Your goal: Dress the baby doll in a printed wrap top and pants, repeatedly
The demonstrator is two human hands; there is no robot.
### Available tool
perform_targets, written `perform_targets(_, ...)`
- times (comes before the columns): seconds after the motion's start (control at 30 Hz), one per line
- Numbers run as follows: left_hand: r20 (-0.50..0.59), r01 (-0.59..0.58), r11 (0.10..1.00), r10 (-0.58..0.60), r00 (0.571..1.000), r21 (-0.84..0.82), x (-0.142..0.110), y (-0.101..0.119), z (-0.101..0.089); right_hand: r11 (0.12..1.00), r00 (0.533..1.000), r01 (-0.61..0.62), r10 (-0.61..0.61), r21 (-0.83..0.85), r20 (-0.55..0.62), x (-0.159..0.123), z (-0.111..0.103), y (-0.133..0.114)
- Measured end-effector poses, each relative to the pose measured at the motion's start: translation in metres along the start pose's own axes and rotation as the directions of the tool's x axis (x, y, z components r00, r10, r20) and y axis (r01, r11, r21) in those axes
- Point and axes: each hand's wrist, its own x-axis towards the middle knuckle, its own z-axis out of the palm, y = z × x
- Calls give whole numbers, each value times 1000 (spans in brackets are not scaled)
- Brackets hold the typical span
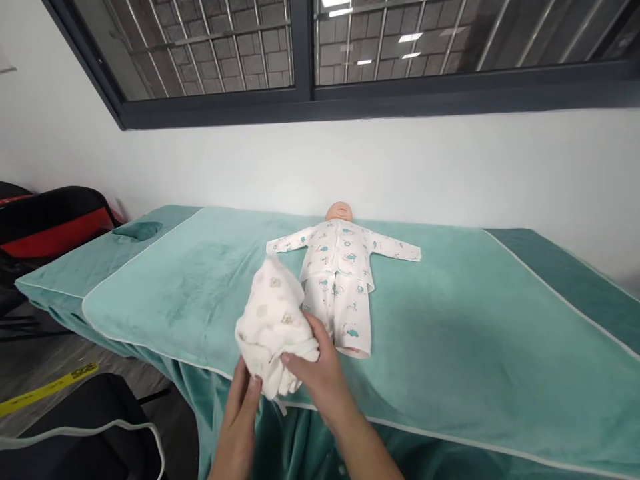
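Both hands are closed on a bunched white cloth printed with small pale green and beige squares. It has a pointed top and gathered folds below; its full shape is hidden in the bunching. My left hand grips the lower left side, thumb along the edge. On the right side, my right hand pinches it between thumb and fingers. Just beyond lies a baby doll on its back, dressed in a white printed top with sleeves spread and matching trousers. The cloth covers part of one trouser leg.
A green plush cover with white piping lies over the bed, which has a face hole at the left. Behind it stand a white wall and a dark-framed window. Black chairs and a yellow floor strip are at the left.
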Motion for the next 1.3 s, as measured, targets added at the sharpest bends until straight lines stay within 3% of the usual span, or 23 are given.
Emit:
perform_targets(0.13,196,-37,996,21,980,77,-7,-12,2,996,984,61,-70,-62,-166,12,-43,-36)
perform_targets(0.2,192,-64,994,45,980,93,-10,-17,0,977,947,160,-193,-144,-256,14,-81,-59)
perform_targets(0.37,149,-129,967,97,984,221,1,-25,-12,899,780,248,-406,-360,-476,6,-188,-96)
perform_targets(0.43,191,-216,938,167,967,271,15,-22,-12,848,779,97,-391,-521,-490,1,-222,-96)
perform_targets(0.53,273,-400,867,324,906,296,43,-8,0,549,799,-253,-345,-797,-492,-5,-254,-92)
perform_targets(0.6,317,-501,819,413,854,281,63,4,15,386,803,-337,-358,-859,-476,-9,-262,-93)
perform_targets(0.67,343,-568,779,475,810,264,85,16,32,323,777,-325,-445,-889,-445,-13,-258,-96)
perform_targets(0.73,354,-613,748,518,779,253,110,27,52,235,716,-283,-593,-930,-368,-13,-242,-98)
perform_targets(0.8,372,-649,723,549,748,239,137,37,78,107,657,-174,-728,-979,-196,-4,-216,-97)
perform_targets(0.87,375,-681,701,586,718,210,166,48,111,0,638,30,-770,-1000,19,20,-183,-93)
perform_targets(1.0,374,-715,689,636,675,118,221,72,191,-27,709,314,-658,-949,254,112,-124,-86)
perform_targets(1.1,476,-765,628,634,609,141,254,83,236,112,780,286,-604,-952,163,194,-101,-89)
perform_targets(1.13,499,-779,610,635,590,146,263,84,244,135,818,212,-567,-968,100,218,-97,-90)
perform_targets(1.2,536,-805,579,641,549,132,282,81,252,66,899,87,-434,-994,50,257,-93,-94)
perform_targets(1.3,601,-826,558,634,487,80,304,73,250,38,949,-5,-315,-999,-17,290,-94,-98)
